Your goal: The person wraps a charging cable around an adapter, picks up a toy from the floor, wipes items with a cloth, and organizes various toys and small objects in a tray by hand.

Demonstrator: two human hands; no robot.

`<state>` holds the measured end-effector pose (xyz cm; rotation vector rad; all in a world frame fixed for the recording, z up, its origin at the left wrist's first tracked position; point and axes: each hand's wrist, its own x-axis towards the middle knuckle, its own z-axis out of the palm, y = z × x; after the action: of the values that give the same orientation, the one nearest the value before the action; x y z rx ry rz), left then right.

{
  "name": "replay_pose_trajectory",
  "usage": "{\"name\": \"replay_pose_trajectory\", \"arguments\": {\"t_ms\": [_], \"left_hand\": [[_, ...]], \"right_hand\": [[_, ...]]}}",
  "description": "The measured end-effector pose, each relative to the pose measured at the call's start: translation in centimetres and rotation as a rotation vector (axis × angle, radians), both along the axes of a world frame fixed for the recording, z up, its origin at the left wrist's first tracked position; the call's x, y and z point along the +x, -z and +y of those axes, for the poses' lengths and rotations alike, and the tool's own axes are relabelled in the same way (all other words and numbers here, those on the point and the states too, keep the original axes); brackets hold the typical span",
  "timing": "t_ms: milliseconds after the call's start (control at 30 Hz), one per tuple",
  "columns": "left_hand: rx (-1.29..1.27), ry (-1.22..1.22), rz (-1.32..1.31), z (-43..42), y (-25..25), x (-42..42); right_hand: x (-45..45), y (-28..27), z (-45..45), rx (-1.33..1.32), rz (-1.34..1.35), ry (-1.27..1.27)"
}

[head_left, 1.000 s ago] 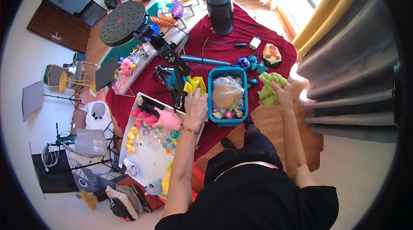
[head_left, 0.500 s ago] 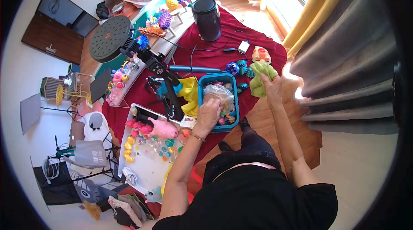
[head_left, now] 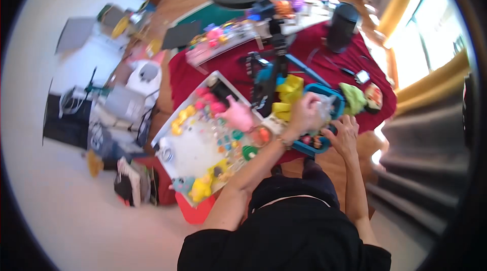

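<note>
Left hand (head_left: 308,112): fingers closing on crinkly, see-through plastic bag (head_left: 324,106), right over the tub!
Right hand (head_left: 345,135): part-open, fingers spread at the rim; grip blurred, can't tell.
Tub (head_left: 309,148): blue, rigid, round-cornered, on the red-draped surface (head_left: 317,50).
Cloths: crumpled green cloth (head_left: 353,98) and yellow cloth (head_left: 288,93), either side.
Obstacle: black stand (head_left: 274,63), left beyond yellow.
Tray (head_left: 190,149): white, shallow, glossy pink toy (head_left: 238,115) inside.

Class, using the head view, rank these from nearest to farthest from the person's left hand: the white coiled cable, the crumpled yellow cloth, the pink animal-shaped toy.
From the left hand:
1. Crumpled yellow cloth, just beside it
2. Pink animal-shaped toy, farther left
3. White coiled cable, at the far left
</note>
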<state>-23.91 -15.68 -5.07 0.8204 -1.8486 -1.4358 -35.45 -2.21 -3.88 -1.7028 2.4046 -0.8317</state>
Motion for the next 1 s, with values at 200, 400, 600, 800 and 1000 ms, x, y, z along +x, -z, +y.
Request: {"name": "replay_pose_trajectory", "arguments": {"t_ms": [200,400,600,800,1000], "left_hand": [[0.032,-0.100,0.097,1.2,-0.7,0.3],[-0.099,-0.183,0.132,2.3,-1.6,0.4],[-0.149,-0.202,0.154,3.1,-1.2,0.6],[-0.135,-0.098,0.132,2.5,-1.3,1.7],[-0.306,0.002,-0.044,-0.6,-1.9,3.5]], "right_hand": [[1.9,1.1,-1.1,0.092,0.153,-0.002],[1.5,2.4,-0.7,0.053,0.243,-0.072],[2.6,1.1,-1.0,0.025,0.255,-0.053],[1.5,2.7,-1.1,0.081,0.216,-0.004],[-2.0,0.1,-2.0,-0.114,-0.354,0.127]]}}
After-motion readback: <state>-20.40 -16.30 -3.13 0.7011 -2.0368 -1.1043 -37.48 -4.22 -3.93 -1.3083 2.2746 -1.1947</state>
